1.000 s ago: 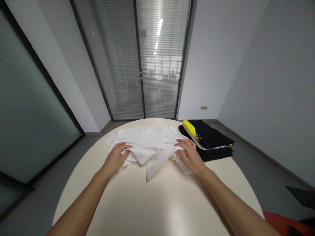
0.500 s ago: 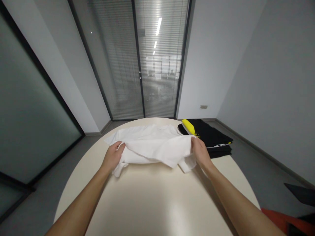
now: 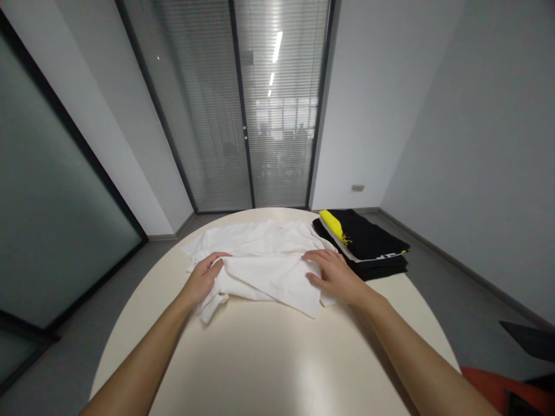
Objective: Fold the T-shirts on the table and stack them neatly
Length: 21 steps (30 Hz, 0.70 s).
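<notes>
A white T-shirt [image 3: 264, 274] lies spread across the far half of the table, its near part folded over on top. My left hand [image 3: 206, 278] rests at the left end of the fold, fingers stretched over the cloth and thumb close below them. At the right end, my right hand [image 3: 332, 274] lies on the fabric with fingers extended and thumb apart. Bunched cloth hangs together below my left hand, while a flat corner points toward me left of my right hand. Cloth beneath both palms is hidden.
Beside the shirt, at the right rear, sits a stack of folded black clothes [image 3: 377, 237] with a yellow print. The round cream table [image 3: 260, 370] ends at a curved edge. A red chair [image 3: 489, 390] stands at the lower right; a glass door [image 3: 277, 173] is behind.
My right hand has let go of the shirt's edge and moved left onto the fabric. The folded layer has come down flat, and my left fingers have straightened.
</notes>
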Tool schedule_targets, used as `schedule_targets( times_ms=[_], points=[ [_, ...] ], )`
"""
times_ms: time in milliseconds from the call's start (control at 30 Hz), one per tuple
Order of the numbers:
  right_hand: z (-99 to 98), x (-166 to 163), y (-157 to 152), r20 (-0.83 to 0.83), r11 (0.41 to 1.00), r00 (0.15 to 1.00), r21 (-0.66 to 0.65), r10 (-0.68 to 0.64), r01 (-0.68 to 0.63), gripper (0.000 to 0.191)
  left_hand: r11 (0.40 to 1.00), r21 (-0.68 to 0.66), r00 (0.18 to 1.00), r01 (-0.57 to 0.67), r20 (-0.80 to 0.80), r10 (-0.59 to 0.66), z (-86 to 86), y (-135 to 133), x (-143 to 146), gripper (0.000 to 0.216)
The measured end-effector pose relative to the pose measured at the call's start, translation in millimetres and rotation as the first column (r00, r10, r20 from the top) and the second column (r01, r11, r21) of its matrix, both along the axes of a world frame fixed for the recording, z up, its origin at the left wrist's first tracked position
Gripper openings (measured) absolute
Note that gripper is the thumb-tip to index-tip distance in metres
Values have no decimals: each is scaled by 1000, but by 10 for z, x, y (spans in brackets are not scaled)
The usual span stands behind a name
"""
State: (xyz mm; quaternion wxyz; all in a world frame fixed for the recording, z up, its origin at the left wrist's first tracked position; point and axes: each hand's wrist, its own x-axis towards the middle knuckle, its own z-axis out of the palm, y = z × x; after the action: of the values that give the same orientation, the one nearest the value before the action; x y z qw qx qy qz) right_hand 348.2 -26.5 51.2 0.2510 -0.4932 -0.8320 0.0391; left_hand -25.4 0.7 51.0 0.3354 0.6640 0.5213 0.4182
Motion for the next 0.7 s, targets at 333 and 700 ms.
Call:
schedule_targets(
  times_ms=[333, 700],
  points=[
    [244, 43, -85, -251, 948, 965, -280, 81, -152, 30, 520, -475, 694, 710, 350, -629, 276, -399, -167, 71],
    [215, -99, -177, -261, 898, 947, -345, 187, -273, 38, 906, -79, 745, 416, -542, -389, -92, -312, 338, 80]
  ],
)
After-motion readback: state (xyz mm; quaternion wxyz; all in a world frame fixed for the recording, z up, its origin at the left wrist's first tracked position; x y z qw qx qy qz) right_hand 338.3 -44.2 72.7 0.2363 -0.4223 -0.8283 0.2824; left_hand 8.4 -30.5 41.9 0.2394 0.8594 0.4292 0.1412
